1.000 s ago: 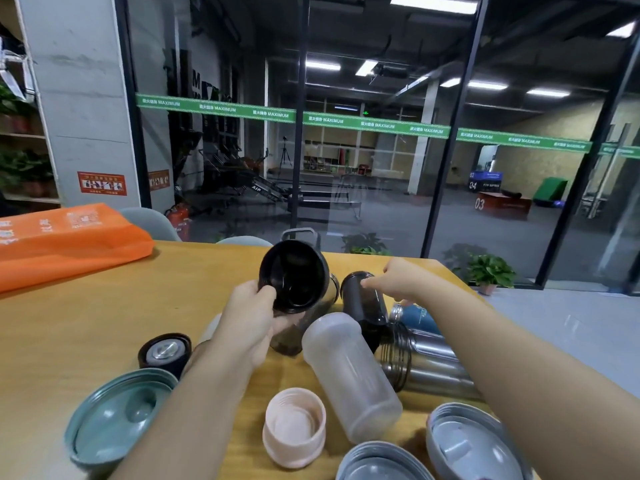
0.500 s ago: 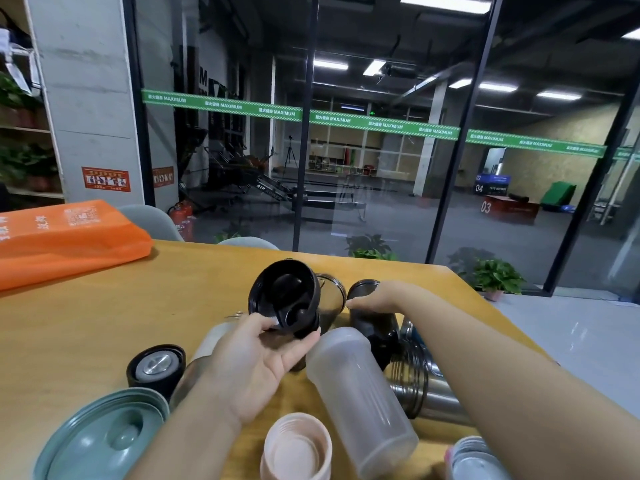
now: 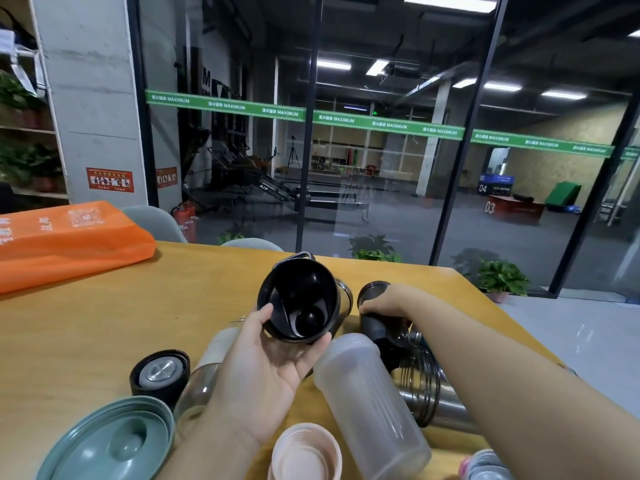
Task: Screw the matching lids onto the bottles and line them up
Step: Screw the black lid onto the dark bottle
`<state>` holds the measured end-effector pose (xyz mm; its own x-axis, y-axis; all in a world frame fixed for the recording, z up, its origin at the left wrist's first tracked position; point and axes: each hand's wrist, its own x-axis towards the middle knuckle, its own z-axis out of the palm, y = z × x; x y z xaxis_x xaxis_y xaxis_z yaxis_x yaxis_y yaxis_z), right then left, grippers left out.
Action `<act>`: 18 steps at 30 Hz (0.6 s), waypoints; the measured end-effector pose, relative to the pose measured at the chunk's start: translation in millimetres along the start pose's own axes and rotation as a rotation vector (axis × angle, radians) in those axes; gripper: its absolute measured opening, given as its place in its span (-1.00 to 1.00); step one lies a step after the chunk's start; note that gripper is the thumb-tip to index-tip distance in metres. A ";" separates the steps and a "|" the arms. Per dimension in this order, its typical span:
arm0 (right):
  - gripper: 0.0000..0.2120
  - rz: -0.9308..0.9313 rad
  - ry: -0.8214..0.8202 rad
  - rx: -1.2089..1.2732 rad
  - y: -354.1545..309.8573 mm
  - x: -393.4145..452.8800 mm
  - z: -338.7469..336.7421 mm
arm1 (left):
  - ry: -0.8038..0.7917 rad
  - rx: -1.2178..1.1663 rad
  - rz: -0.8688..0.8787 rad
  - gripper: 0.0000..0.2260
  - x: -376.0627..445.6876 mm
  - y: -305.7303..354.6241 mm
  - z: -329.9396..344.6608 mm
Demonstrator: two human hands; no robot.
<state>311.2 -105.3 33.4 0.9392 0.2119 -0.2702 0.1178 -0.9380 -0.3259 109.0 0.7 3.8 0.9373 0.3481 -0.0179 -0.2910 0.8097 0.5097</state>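
The left hand cups the round black plastic lid, hollow side up, just left of the upright dark smoky bottle gripped by the right hand.

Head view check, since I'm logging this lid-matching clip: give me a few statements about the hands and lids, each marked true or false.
1. The left hand holds a black lid with its inside facing the camera. True.
2. The right hand rests on the pink lid. False: it is on a dark bottle; the pink lid lies untouched at the near edge.
3. The frosted clear bottle lies on its side on the table. True.
4. The green lid is screwed onto a bottle. False: it lies loose, inside up.
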 end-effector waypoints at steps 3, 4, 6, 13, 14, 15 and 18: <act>-0.25 0.020 0.084 0.093 -1.1 4.8 0.3 | 0.034 0.023 0.010 -0.61 0.9 -1.7 0.3; -0.23 0.018 0.114 0.115 -0.6 6.9 -0.7 | 0.042 0.036 0.014 -0.56 1.2 -2.5 0.1; -0.28 -0.003 0.147 0.140 -0.7 7.3 -4.9 | 0.045 0.049 0.005 -0.52 1.3 -3.6 -0.1; -0.59 -0.095 0.191 0.300 5.0 -9.9 -16.2 | 0.028 0.024 -0.031 -0.56 -0.5 -3.3 -0.9; -0.55 -0.101 0.202 0.320 5.8 -11.7 -18.2 | 0.025 0.021 -0.030 -0.56 -0.8 -2.7 -0.6; -0.52 -0.109 0.213 0.350 6.3 -14.5 -20.8 | 0.028 0.016 -0.029 -0.55 -0.9 -2.4 0.3; -0.49 -0.138 0.238 0.463 7.4 -24.1 -29.6 | 0.031 -0.002 -0.026 -0.53 -0.4 -1.8 0.8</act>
<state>299.0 -125.5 64.3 0.9784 0.2065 -0.0011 0.1417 -0.6752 -0.7239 109.3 -1.3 3.5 0.9382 0.3411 -0.0580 -0.2667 0.8196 0.5072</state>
